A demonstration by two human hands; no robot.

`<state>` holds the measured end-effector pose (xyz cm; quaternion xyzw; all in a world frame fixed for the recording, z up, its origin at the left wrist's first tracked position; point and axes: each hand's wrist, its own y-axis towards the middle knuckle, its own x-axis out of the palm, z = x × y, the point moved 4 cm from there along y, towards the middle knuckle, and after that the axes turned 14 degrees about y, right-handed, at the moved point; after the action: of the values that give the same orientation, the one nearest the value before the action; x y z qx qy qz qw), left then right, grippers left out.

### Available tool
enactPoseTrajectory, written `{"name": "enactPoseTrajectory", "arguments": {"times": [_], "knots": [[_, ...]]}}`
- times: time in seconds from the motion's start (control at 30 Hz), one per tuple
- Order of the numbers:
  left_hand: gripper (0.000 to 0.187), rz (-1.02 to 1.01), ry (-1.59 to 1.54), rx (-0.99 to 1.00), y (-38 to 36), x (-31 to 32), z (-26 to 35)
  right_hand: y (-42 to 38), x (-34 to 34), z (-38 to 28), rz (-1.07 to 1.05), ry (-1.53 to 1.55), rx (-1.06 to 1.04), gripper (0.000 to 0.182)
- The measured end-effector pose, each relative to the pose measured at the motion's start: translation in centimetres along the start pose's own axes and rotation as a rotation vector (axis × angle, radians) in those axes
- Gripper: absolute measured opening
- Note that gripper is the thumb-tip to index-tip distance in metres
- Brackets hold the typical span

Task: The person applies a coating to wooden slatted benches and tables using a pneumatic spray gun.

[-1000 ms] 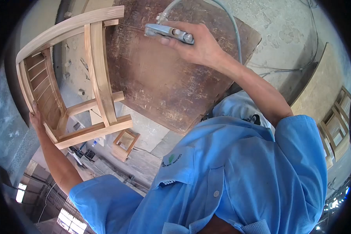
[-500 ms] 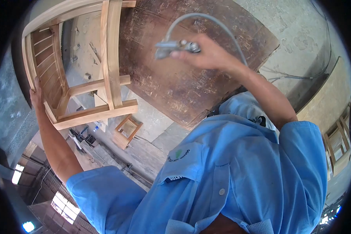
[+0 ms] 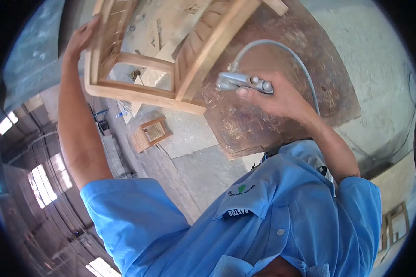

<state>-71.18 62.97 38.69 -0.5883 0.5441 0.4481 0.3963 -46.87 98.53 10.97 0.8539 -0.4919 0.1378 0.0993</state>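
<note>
Workshop concrete floor and a worn brown board counter [image 3: 272, 124] fill the background, sawdust scattered across it.

At upper left of the frame the left hand [image 3: 81, 37] is clenched on the edge of a pale slatted wooden chair frame [image 3: 171, 55], probably tipping it to expose its underside. Just right of centre the right hand [image 3: 282, 99] has its grip closed around a grey metal air tool [image 3: 242, 82] with a curved grey hose [image 3: 282, 48], nozzle aimed toward the frame's lower rail, just beside it.

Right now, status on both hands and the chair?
Left hand grips wooden chair frame. Right hand shut on air tool, hose attached. Nothing between them.
</note>
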Motion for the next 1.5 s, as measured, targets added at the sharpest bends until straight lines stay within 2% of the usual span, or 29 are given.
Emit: {"name": "enactPoseTrajectory", "arguments": {"times": [0.1, 0.2, 0.33, 0.47, 0.53, 0.6, 0.7, 0.8, 0.9, 0.93, 1.03, 1.27, 1.37, 1.5], "knots": [[0.068, -0.049, 0.013, 0.101, 0.5, 0.1, -0.5, 3.1, 2.4, -2.8, 0.054, -0.043, -0.216, 0.037], [0.074, 0.008, 0.059, 0.162, -0.7, 0.4, 0.2, 5.6, 4.9, -6.2, 0.051, -0.12, -0.208, 0.04], [0.077, 0.107, 0.007, 0.115, -4.2, 1.2, 2.1, 7.1, 6.8, -8.7, 0.123, -0.107, -0.484, 0.039], [0.071, 0.268, -0.164, 0.063, -5.3, 3.3, 2.2, 3.0, 4.8, -8.1, 0.04, -0.234, -0.273, 0.037], [0.071, 0.302, -0.163, 0.042, -4.4, 4.0, 1.5, 0.2, 2.7, -6.1, 0.076, -0.353, -0.347, 0.039], [0.072, 0.317, -0.172, 0.027, -3.1, 5.0, 0.3, -3.3, 0.6, -5.4, 0.159, -0.417, -0.213, 0.04], [0.075, 0.309, -0.167, 0.01, -1.4, 5.8, -1.0, -7.0, -2.8, -4.6, 0.325, -0.393, -0.172, 0.041], [0.077, 0.316, -0.095, -0.041, -1.0, 5.3, -1.5, -9.1, -4.7, -5.7, 0.498, -0.45, -0.211, 0.042], [0.077, 0.29, -0.039, -0.066, -0.2, 5.6, -2.0, -9.6, -4.3, -9.1, 0.541, -0.541, -0.266, 0.042], [0.078, 0.283, -0.027, -0.061, -0.4, 5.6, -2.0, -9.6, -4.2, -10.0, 0.544, -0.521, -0.217, 0.044], [0.078, 0.291, -0.014, -0.059, -0.6, 5.7, -2.1, -8.6, -3.3, -13.3, 0.527, -0.583, -0.431, 0.046], [0.077, 0.299, 0.054, -0.08, -4.0, 4.2, -0.8, -5.9, 0.6, -21.5, 0.471, -0.511, -0.824, 0.042], [0.076, 0.315, 0.021, -0.105, -4.1, 4.5, -1.1, -5.2, 0.3, -21.4, 0.525, -0.658, -0.823, 0.042], [0.078, 0.302, 0.003, -0.089, -2.8, 5.5, -2.1, -7.0, -2.6, -16.9, 0.581, -0.756, -0.468, 0.04]]}}
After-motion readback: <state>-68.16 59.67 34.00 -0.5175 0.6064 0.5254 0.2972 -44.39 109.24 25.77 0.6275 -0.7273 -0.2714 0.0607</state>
